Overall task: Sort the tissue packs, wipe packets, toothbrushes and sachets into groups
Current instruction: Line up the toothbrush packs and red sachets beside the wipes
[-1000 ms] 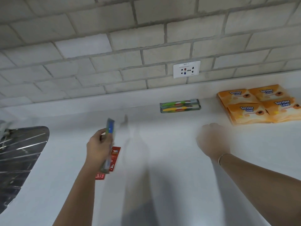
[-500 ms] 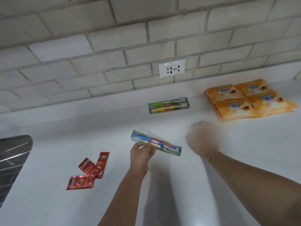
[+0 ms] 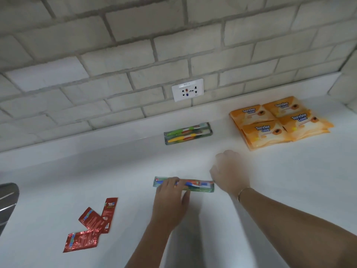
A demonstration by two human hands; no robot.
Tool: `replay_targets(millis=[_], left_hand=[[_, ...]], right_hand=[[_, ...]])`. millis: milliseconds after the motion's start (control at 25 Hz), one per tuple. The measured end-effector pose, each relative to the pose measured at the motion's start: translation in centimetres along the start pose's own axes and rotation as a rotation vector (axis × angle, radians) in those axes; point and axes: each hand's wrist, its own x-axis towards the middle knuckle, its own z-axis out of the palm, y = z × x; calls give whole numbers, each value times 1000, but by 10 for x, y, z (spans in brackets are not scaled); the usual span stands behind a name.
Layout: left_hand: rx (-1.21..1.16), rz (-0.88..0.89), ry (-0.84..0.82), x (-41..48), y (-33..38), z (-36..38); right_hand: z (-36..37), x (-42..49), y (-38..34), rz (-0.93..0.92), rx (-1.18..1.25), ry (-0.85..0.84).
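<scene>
With left hand (image 3: 170, 198) fingers pinching the toothbrush pack (image 3: 193, 185), right hand (image 3: 229, 171) fisted empty: slide toward twelve o'clock, beside the other toothbrushes (image 3: 188, 133).

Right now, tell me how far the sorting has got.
Done: orange packs are grouped at the back right, and three red sachets lie together at the front left. In hand: the left hand presses a blue toothbrush pack onto the counter; the right hand is at its end. Left: moving it to the toothbrush pack by the wall.
</scene>
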Motion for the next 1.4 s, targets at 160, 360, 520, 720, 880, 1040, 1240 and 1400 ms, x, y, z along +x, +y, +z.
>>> replay_targets(millis=[160,360,520,720,880,1040,1240,1400], left_hand=[[121,-10,11,7,-2,23],[203,-83,47,55,0,29],[279,-172,-75,106,10,19],[338,-167,-144,141,15,21],[267,-225,-119,162,14,25],[184,-283,-35,171,6,32],[-6,-170,152,180,-12,52],[-44,-29,90,176,-26,63]], right_hand=[[-2,1,-1,14,79,-6],[-2,3,0,31,87,7],[-3,8,1,41,76,9],[-2,3,1,35,108,-13],[-3,7,3,46,80,-23],[-1,6,2,49,82,-12],[-3,6,2,45,74,-26],[-5,5,2,45,66,-40]])
